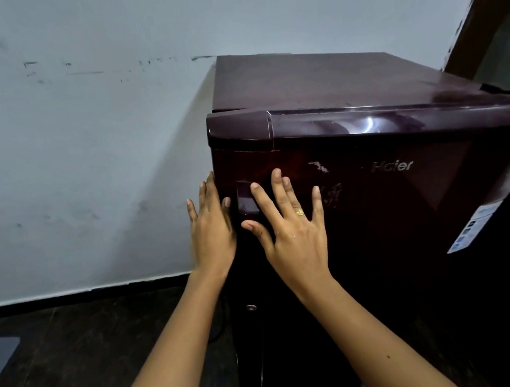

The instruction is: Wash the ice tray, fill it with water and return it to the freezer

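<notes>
Pale grey wall (72, 156) fills most of my view, scuffed in places, with a dark floor (72, 359) below it. Right up against that wall stands the maroon fridge (384, 205), and its door looks closed from here. Both hands are on it. Left hand (211, 231) is open, fingers straight, laid along the door's left edge. Right hand (294, 237) is open too, fingers spread flat on the door front, forefinger lying over the recessed handle (246, 199), gripping nothing. A striped label (475, 227) sits at the door's right edge and a silver logo (392, 166) is across the front. Small keyhole (251, 307) lower down. Gold ring (299, 212) on the right hand. Where the ice tray is, I can't tell.
</notes>
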